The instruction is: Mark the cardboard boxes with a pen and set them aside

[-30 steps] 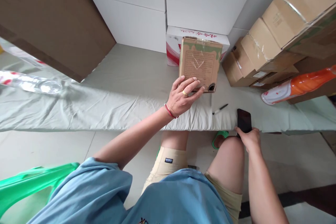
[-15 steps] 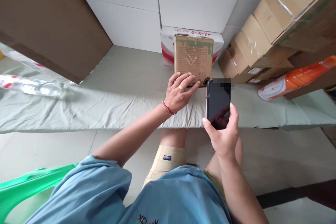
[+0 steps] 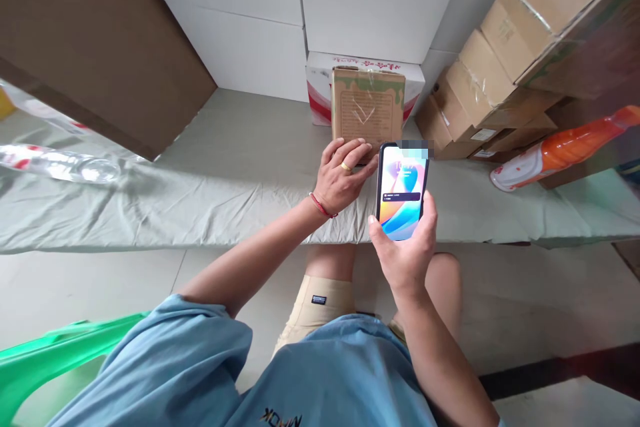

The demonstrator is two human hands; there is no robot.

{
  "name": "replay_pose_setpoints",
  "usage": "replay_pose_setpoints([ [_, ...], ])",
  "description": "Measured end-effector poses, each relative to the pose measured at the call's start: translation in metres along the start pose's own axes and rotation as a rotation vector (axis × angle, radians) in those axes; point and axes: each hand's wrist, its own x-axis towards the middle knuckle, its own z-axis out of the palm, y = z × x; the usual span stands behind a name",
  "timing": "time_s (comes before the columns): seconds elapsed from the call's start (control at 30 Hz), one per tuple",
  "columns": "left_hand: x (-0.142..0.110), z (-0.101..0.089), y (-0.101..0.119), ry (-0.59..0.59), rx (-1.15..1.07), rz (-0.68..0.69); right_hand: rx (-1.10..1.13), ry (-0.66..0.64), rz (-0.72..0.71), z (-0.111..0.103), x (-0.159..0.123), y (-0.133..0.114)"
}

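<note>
My right hand (image 3: 407,250) grips a smartphone (image 3: 401,197) by its lower sides. The phone's screen is lit with a colourful lock screen and a dark notification bar; a blurred patch covers its top right corner. Just left of it, my left hand (image 3: 343,177) lies with fingers extended against the lower part of a small brown cardboard box (image 3: 369,107). That hand wears a gold ring and a red wrist cord. Green drip-like print runs along the box's top, above printed text. Behind the box is a white and red carton (image 3: 319,90).
A grey-green cloth (image 3: 240,173) covers the bench. Cardboard boxes (image 3: 493,73) are stacked at the right, beside an orange-and-white bottle (image 3: 560,150). At left are a large brown carton (image 3: 100,33) and a clear plastic bottle (image 3: 65,163). Green plastic (image 3: 75,347) shows lower left.
The phone's screen has gone from dark to lit. My right hand has brought the phone slightly left, nearer my left hand, which stays on the cardboard box.
</note>
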Motion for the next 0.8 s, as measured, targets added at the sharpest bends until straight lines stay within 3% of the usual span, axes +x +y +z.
replay_pose_setpoints([
  [0.1, 0.0, 0.0, 0.0, 0.041, -0.009, 0.023, -0.015, -0.005, -0.009, 0.001, 0.001, 0.0],
  [0.23, -0.002, -0.001, 0.0, -0.042, -0.02, -0.024, -0.046, 0.032, -0.054, 0.002, 0.001, 0.002],
  [0.4, -0.002, -0.004, 0.001, -0.01, 0.019, 0.016, -0.062, 0.052, -0.008, -0.006, 0.001, 0.019],
  [0.5, -0.002, -0.009, 0.001, -0.052, 0.028, -0.012, -0.099, 0.059, 0.098, -0.018, 0.006, 0.047],
  [0.6, -0.008, -0.019, -0.002, -0.07, 0.008, -0.053, -0.205, 0.047, 0.256, -0.038, 0.014, 0.091],
  [0.8, -0.028, -0.049, -0.01, 0.075, 0.009, -0.194, -0.398, 0.058, 0.539, -0.089, 0.012, 0.178],
])
